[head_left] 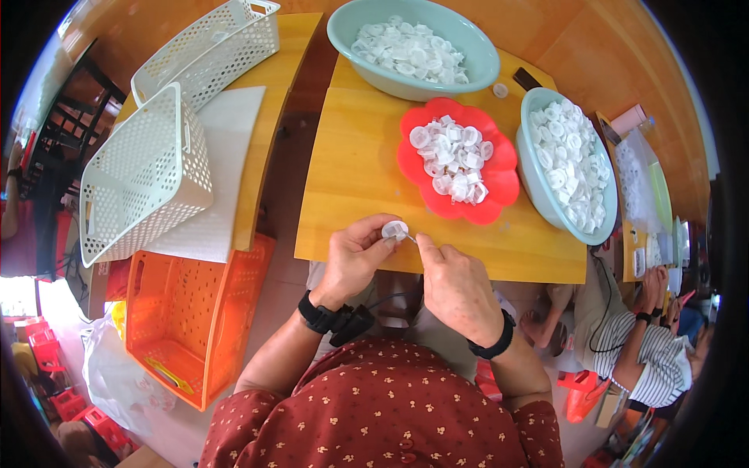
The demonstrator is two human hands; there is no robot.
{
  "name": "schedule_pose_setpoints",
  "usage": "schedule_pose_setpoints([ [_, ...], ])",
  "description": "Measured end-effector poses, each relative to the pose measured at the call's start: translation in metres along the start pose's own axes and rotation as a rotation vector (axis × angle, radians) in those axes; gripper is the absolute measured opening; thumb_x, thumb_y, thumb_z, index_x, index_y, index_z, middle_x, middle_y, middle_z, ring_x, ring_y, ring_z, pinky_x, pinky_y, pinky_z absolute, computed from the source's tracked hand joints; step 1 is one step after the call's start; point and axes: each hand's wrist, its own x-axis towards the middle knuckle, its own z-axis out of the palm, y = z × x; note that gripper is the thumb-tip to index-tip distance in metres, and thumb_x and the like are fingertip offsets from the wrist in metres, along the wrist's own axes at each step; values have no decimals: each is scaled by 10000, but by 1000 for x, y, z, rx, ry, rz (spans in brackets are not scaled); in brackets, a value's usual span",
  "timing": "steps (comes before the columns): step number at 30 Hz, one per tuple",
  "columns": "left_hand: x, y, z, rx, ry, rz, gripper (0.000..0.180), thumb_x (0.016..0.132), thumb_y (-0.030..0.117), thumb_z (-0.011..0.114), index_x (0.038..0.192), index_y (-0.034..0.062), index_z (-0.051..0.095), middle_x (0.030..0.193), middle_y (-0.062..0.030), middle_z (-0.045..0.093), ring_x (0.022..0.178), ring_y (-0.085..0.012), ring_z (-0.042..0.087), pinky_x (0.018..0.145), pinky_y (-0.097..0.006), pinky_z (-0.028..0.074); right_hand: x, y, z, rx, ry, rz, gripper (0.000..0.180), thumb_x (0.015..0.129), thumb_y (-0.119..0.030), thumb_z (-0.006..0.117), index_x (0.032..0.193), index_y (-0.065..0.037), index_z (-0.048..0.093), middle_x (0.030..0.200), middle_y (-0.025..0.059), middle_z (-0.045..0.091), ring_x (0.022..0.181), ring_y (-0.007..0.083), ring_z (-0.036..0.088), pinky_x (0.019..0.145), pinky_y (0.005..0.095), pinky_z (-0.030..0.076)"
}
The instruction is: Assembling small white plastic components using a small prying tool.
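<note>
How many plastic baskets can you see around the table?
3. Two white baskets lie tipped on the left bench, one nearer, one farther. An orange basket sits on the floor below them. Others may be hidden.

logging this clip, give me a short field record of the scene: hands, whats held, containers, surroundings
left hand: pinches a small white plastic cap
right hand: fingertips meet the cap, seemingly with a thin pin
red dish: heap of white caps
teal bowls: one at back, one at right, both holding white caps
table: yellow wood
baskets: two white, one orange, at left
nearby: another person's striped sleeve
</note>
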Motion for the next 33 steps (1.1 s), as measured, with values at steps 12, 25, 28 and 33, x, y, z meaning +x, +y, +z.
schedule_pose_setpoints([
  [12, -1, -1, 1, 115, 4, 13, 289, 843, -72, 545, 1129, -35, 554, 998, -74, 630, 890, -115, 603, 793, -229, 489, 7, -3, 1, 27, -66, 20, 411, 715, -16, 528, 1117, 72, 508, 748, 191, 594, 659, 319, 619, 569, 392, 496],
  [25, 2, -6, 2, 226, 29, 75, 251, 836, -60, 541, 1086, -47, 566, 969, -68, 623, 846, -97, 592, 736, -218, 485, 12, 3, 21, 188, -6, 4, 388, 724, 5, 502, 1103, 84, 521, 736, 228, 598, 664, 353, 604, 583, 420, 480],
  [28, 6, -9, 4, 81, 47, 76, 229, 836, -52, 546, 1064, -54, 569, 932, -66, 626, 811, -100, 590, 727, -221, 482, 10, 3, 25, 269, 111, 20, 349, 749, 9, 505, 1092, 67, 535, 787, 231, 599, 692, 367, 600, 598, 425, 479],
  [33, 2, 0, 11, 37, 147, 62, 212, 833, -26, 560, 1042, -58, 572, 853, -55, 622, 748, -100, 579, 677, -229, 475, -4, 22, 34, 447, 274, 125, 292, 791, 18, 522, 1080, 48, 549, 864, 240, 608, 751, 383, 601, 645, 420, 479],
])
